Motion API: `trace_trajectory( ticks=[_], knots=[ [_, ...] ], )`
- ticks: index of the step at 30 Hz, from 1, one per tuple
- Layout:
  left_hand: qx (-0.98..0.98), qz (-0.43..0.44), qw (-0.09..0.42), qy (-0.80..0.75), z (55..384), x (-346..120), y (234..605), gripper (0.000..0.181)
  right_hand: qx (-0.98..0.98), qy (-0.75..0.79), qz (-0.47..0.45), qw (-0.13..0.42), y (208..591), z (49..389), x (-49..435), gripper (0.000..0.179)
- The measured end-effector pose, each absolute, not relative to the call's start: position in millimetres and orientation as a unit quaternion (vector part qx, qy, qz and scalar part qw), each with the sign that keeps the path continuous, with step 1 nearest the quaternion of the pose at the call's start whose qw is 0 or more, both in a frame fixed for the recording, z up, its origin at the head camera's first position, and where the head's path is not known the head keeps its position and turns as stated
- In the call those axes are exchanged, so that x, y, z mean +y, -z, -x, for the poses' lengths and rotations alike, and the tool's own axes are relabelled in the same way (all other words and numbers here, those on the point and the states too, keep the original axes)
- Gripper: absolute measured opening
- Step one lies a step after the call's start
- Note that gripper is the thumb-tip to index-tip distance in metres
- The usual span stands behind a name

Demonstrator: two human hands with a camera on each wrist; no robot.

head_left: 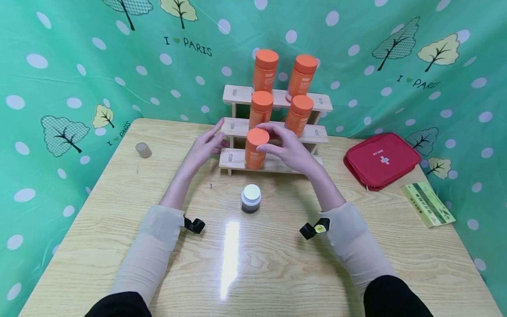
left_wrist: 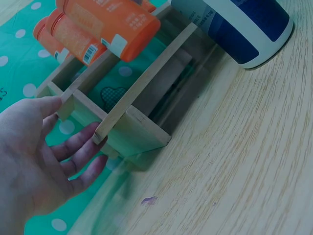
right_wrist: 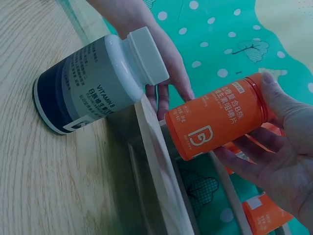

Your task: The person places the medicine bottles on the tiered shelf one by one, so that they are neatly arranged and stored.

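My right hand [head_left: 291,147] holds an orange bottle [head_left: 254,154] at the lowest tier of a three-tier wooden shelf [head_left: 233,159]. In the right wrist view the thumb lies by the bottle's cap, with the fingers along its other side. My left hand [left_wrist: 36,161] is at the shelf's left end, its fingers loosely bent and fingertips at the plank ends. Two orange bottles stand on the middle tier, a left one [head_left: 259,113] and a right one [head_left: 298,118]. On the top tier stand a left bottle [head_left: 264,72] and a right bottle [head_left: 301,79].
A white-capped vitamin bottle [head_left: 251,200] with a dark blue lower label stands on the table [head_left: 277,264] before the shelf. To the right lie a red first-aid pouch [head_left: 382,160] and a green box [head_left: 428,204]. A small grey cylinder [head_left: 143,150] sits far left.
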State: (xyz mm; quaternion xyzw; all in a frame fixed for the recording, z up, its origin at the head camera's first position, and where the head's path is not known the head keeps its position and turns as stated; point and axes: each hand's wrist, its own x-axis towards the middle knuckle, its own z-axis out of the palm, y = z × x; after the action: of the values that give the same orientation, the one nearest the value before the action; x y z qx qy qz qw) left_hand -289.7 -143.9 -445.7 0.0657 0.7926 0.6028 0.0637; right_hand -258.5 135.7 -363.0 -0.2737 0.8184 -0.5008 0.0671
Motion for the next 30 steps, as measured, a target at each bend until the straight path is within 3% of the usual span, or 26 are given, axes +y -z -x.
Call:
trace_trajectory(
  ticks=[30],
  knots=[
    [0.795,-0.064,0.066,-0.600,288,-143,444,0.058,0.827,0.495,0.260,0.051,383,271,139,0.051]
  ],
)
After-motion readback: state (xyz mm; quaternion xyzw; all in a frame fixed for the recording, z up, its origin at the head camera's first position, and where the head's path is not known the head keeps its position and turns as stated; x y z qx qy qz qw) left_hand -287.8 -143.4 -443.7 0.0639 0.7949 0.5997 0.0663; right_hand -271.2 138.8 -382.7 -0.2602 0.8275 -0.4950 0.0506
